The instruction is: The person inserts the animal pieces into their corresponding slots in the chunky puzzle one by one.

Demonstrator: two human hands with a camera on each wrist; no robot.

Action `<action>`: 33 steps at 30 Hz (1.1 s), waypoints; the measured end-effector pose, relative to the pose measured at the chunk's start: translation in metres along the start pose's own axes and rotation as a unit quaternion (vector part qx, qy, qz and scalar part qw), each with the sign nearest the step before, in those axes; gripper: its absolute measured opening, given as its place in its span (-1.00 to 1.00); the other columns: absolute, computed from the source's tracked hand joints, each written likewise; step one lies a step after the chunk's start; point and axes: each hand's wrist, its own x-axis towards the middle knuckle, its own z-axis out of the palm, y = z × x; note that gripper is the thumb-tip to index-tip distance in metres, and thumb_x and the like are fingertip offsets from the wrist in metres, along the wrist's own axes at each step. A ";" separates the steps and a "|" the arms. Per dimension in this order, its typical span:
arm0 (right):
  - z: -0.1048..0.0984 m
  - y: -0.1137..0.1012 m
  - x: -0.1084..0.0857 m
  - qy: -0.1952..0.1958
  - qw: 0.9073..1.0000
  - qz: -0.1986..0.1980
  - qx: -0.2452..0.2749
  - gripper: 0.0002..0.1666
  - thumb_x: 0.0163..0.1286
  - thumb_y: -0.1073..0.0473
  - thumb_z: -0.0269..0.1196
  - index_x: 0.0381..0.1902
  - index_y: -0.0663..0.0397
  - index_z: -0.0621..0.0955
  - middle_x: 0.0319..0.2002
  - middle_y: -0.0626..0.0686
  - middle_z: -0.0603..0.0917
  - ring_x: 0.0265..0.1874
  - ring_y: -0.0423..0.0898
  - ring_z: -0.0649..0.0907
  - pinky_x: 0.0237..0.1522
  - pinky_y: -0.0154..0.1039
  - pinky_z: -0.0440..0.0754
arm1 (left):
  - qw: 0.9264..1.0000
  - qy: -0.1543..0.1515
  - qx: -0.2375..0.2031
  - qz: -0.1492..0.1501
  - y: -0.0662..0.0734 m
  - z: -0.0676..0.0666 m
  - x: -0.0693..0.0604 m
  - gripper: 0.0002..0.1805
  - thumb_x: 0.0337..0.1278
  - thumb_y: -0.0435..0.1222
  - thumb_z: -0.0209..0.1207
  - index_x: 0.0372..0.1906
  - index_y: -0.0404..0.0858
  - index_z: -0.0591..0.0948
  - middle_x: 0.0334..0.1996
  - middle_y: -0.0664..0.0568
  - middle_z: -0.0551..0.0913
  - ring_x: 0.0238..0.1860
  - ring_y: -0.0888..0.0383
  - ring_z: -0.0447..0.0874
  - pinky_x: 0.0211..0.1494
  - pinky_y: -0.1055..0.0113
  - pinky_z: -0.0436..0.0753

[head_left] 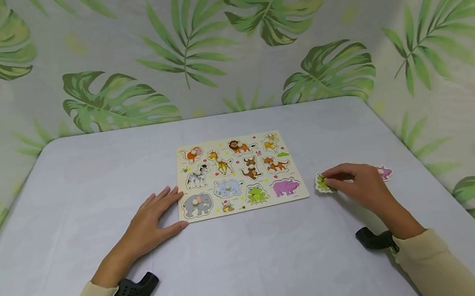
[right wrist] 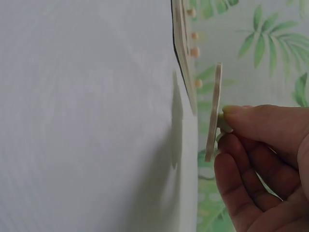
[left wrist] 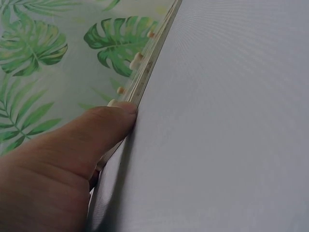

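Observation:
A wooden animal puzzle board lies on the table. My left hand rests at its left edge with fingers spread, and the thumb touches the near corner; in the left wrist view the thumb presses the board's edge. Right of the board, my right hand pinches the knob of a green frog puzzle piece. The right wrist view shows the frog piece edge-on, raised off the table above its shadow. A purple hippo puzzle piece lies beyond the right hand, partly hidden by it.
The board holds knobbed pieces such as an elephant, a zebra and a lion. A printed frog and hippo show no knobs. Leaf-patterned cloth stands behind the white table.

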 end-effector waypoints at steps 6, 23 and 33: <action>0.010 -0.012 0.004 -0.022 1.000 -0.004 0.006 -0.81 0.22 0.11 0.40 -0.17 -0.08 0.76 -0.21 -0.06 0.76 -0.20 -0.10 0.69 -0.27 -0.40 0.60 | 1.000 0.000 0.004 0.005 0.000 -0.001 -0.001 -0.20 0.05 0.10 0.31 0.37 -0.14 0.40 0.42 -0.04 0.30 0.47 -0.06 0.10 0.51 -0.02 -0.01; 0.033 -0.047 0.014 -0.058 0.997 -0.030 0.040 -0.81 0.21 0.13 0.41 -0.19 -0.12 0.75 -0.22 -0.15 0.74 -0.27 -0.20 0.68 -0.30 -0.31 0.60 | 1.000 -0.004 -0.001 0.000 0.001 0.000 0.000 -0.20 0.05 0.12 0.30 0.38 -0.12 0.39 0.42 0.01 0.29 0.47 -0.03 0.08 0.52 0.00 -0.04; 0.047 -0.067 0.024 -0.083 0.992 -0.046 0.088 -0.80 0.17 0.21 0.43 -0.20 -0.04 0.75 -0.25 -0.11 0.75 -0.32 -0.21 0.69 -0.29 -0.35 0.65 | 1.000 -0.001 -0.004 0.003 0.002 -0.001 0.000 -0.20 0.05 0.10 0.31 0.37 -0.14 0.40 0.42 -0.01 0.30 0.47 -0.04 0.09 0.52 -0.02 -0.03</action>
